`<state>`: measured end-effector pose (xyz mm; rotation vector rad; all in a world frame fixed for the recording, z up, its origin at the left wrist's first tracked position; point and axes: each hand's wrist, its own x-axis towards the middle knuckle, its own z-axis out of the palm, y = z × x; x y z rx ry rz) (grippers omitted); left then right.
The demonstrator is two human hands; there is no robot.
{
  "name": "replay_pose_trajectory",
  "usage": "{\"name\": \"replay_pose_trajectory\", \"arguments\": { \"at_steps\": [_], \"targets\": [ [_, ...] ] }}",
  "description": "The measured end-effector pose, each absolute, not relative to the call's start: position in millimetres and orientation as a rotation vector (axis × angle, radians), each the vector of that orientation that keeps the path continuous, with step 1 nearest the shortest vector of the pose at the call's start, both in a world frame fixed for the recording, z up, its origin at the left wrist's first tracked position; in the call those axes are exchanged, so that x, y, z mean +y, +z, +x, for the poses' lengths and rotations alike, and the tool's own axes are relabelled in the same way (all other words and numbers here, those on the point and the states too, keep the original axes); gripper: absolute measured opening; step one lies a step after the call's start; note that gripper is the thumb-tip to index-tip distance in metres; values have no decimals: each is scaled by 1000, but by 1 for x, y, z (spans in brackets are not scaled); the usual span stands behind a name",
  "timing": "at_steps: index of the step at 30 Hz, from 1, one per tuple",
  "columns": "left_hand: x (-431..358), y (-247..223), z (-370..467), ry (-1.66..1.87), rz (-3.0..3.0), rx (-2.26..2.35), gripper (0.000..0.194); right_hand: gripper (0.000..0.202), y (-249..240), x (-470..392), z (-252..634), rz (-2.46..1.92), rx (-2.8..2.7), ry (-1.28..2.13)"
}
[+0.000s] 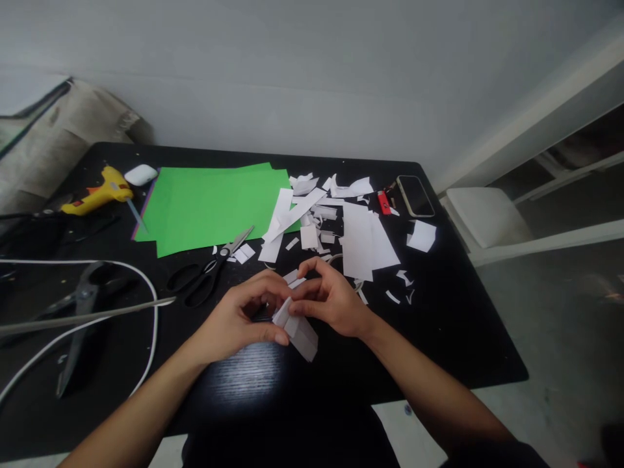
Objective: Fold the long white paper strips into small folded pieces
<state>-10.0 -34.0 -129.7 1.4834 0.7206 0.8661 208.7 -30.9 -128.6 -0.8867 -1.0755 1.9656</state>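
Observation:
A small folded white paper piece is held between my two hands, over the front middle of the black table. My left hand grips its left side, with the thumb below and the fingers curled behind. My right hand pinches its upper part between thumb and fingers. Parts of the paper are hidden behind the fingers. Just left of my left hand lie black-handled scissors, blades partly apart and pointing to the upper right. White paper scraps and strips are strewn beyond my hands.
Green sheets cover the back left of the black table. A yellow glue gun, a white case, a white cable and larger shears lie left. A red lighter and a phone lie back right.

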Motion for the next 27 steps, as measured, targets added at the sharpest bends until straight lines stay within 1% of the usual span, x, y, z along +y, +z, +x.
{"name": "replay_pose_trajectory", "arguments": {
  "at_steps": [4,14,17,20,21,25,27],
  "targets": [
    [-34,-128,-9,899,1482,726,41,46,-127,-33,208,-860,-1031,2005],
    [-35,-129,-9,902,1579,767,44,51,-128,-34,205,-870,-1060,2077],
    [-35,-128,-9,898,1584,765,45,50,-128,-34,204,-889,-1050,2027],
    [-36,-127,-8,972,1596,816,48,49,-127,-33,203,-978,-1019,1892],
    [-37,-127,-7,1022,1601,848,45,50,-127,-34,203,-1013,-1009,1837],
    [-41,-130,-3,1183,1688,1044,14,50,-126,-35,200,-1089,-1042,1643],
    [-42,-130,-2,1195,1748,1114,8,48,-126,-37,198,-1096,-1103,1571]
  ]
}}
